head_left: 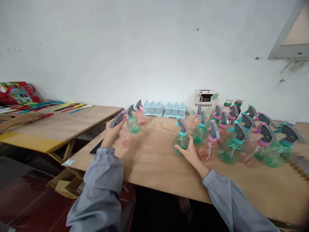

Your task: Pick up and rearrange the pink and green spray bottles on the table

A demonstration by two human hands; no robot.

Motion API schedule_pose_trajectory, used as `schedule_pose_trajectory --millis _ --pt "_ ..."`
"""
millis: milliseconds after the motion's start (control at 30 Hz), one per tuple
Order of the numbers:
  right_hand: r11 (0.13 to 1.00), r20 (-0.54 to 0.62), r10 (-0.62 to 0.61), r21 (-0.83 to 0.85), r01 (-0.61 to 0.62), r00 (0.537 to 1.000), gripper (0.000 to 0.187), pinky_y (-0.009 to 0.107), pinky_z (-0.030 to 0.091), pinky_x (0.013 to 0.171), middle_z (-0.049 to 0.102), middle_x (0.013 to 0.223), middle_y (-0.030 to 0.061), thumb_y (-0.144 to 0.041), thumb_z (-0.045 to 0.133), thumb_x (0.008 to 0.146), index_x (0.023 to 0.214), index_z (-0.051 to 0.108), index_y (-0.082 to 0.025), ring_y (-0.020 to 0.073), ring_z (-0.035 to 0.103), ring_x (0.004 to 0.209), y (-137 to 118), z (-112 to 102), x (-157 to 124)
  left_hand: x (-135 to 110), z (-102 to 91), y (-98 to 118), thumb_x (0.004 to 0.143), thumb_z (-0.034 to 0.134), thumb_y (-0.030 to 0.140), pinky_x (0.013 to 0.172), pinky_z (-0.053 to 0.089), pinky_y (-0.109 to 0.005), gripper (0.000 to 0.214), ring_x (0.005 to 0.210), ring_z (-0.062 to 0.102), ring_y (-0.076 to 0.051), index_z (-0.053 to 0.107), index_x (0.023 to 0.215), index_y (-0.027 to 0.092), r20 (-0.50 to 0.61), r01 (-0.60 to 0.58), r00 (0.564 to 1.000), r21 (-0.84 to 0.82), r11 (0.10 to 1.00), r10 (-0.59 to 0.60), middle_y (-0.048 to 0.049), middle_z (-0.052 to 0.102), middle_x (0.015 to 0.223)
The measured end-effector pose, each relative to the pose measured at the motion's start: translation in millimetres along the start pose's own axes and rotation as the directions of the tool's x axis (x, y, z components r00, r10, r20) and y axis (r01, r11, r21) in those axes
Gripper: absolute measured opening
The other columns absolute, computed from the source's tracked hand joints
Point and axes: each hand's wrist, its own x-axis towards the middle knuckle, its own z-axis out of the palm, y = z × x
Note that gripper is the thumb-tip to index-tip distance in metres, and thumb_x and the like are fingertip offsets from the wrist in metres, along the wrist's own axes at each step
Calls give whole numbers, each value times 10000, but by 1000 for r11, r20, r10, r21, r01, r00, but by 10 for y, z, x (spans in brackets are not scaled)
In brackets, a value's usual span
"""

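My left hand [113,129] is wrapped round the upper part of a pink spray bottle [124,139] with a grey and pink trigger head, at the left of the table. My right hand [189,150] grips a green spray bottle [180,141] with a turquoise collar, thumb across its front. A second green spray bottle [133,125] and a pink spray bottle [141,118] stand just beyond my left hand. To the right of my right hand, several pink and green spray bottles [230,150] are grouped closely, all upright.
Two pale blue ice-pop moulds [154,109] stand by the wall, beside a printed paper bag [204,102]. A dark flat object [96,146] lies near the table's [154,161] left edge. On the neighbouring table, a person's hand [31,118] is near colourful strips [40,105].
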Motion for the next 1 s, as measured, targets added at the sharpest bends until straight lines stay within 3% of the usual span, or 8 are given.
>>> schedule_pose_trajectory --millis 333,533,667,733,833,900,933,1000 --pt "1000 4 -23 -8 23 1000 852 560 399 1138 510 1389 183 -592 777 712 1344 360 -200 337 515 1318 27 2 19 246 65 -467 653 751 405 654 478 -251 305 642 524 -130 675 803 150 -86 -30 996 13 999 31 30 572 645" --pt "1000 1 -25 -16 25 1000 841 561 414 1126 526 1372 174 -603 774 716 1339 375 -203 335 532 1298 28 -2 17 251 221 -449 656 775 443 963 499 -332 488 1014 641 -225 678 1025 137 1 -80 997 -18 997 80 -80 715 973" --pt "1000 -6 -21 -18 21 1000 851 561 408 1132 517 1378 176 -602 776 716 1343 363 -202 333 527 1302 32 7 10 125 99 -488 651 806 521 1114 398 -411 904 1329 502 -292 423 1391 172 -136 -142 981 -25 990 137 -172 497 1447" --pt "1000 -2 -19 -25 19 1000 857 562 395 1142 500 1391 181 -599 772 722 1353 352 -199 336 511 1318 26 17 1 -6 22 -448 734 702 637 1162 327 -457 934 1420 392 -330 297 1461 210 -330 -271 908 11 963 259 -163 324 1564" --pt "997 -18 -34 -72 32 999 902 576 377 1153 471 1402 197 -591 782 708 1378 340 -179 357 478 1342 15 43 -20 -310 72 -189 793 536 760 1166 310 -477 863 1401 389 -345 337 1443 228 -492 -528 721 68 847 488 -133 333 1529" --pt "991 -34 -60 -124 55 998 947 596 378 1146 476 1376 197 -574 807 679 1396 342 -165 376 477 1332 15 68 -42 -570 274 95 813 581 695 1134 356 -458 724 1316 486 -320 470 1345 217 -301 -559 797 -39 828 524 -126 491 1381" --pt "986 -33 -80 -149 74 996 961 603 383 1140 485 1355 193 -558 818 667 1404 346 -162 381 484 1318 16 81 -55 -706 423 242 810 642 631 1133 360 -443 645 1292 515 -310 535 1288 212 -54 -519 855 -102 849 516 -122 547 1324" --pt "976 -1 -123 -180 121 992 954 605 397 1131 497 1322 181 -520 819 677 1426 346 -166 380 502 1298 16 111 -83 -966 784 490 744 777 510 1149 350 -428 651 1316 513 -311 574 1287 213 369 -348 841 -189 918 395 -130 572 1349"
